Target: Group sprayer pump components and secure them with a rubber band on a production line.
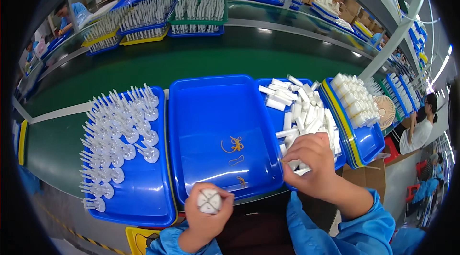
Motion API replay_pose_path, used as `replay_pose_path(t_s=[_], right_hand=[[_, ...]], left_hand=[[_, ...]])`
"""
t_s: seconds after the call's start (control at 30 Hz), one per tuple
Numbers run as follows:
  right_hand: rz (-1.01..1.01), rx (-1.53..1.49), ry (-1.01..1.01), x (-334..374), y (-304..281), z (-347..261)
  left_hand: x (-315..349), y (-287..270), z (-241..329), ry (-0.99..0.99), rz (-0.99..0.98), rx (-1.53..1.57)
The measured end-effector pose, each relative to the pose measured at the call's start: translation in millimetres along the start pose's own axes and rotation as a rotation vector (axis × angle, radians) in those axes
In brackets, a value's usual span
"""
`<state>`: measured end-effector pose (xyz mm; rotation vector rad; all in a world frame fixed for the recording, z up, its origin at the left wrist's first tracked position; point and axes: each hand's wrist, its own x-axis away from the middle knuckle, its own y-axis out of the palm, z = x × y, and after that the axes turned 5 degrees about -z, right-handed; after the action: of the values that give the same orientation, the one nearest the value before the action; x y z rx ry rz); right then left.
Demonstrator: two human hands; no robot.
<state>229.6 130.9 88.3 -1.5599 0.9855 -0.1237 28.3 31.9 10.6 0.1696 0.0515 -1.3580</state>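
My left hand [207, 216] is closed round a bundle of white plastic pieces [209, 201], seen end-on as several wedges parted by a dark cross. It is at the near edge of an empty-centred blue tray [211, 111]. My right hand [309, 161] is over that tray's right rim, thumb and fingertips pinched together; what they hold, if anything, is too small to make out. Thin tan rubber bands [235, 145] lie loose in the middle tray. Beyond my right hand, loose white tube-like pieces [311, 111] are heaped in another blue tray [273, 82].
At left, a blue tray [143, 195] holds rows of clear stemmed parts with round bases [117, 140]. Right, stacked trays [366, 142] carry bundled white pieces [354, 99]. A green conveyor belt [268, 54] runs beyond. Trays of upright parts [199, 11] stand across it; several people work nearby.
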Motion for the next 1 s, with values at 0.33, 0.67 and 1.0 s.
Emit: replay_pose_path(t_s=[0.33,0.67,1.0], right_hand=[[-0.053,-0.139,0.035,35.9,-7.1,-40.0],[-0.373,-2.154,0.415,65.0,-8.2,-26.8],[-0.887,-0.928,-0.046,45.1,-31.7,-25.7]], left_hand=[[2.0,21.0,23.0,-0.135,-0.539,0.290],[-4.0,4.8,12.8,-0.168,-1.291,1.134],[2.5,37.7,-0.5,0.031,-0.602,-0.134]])
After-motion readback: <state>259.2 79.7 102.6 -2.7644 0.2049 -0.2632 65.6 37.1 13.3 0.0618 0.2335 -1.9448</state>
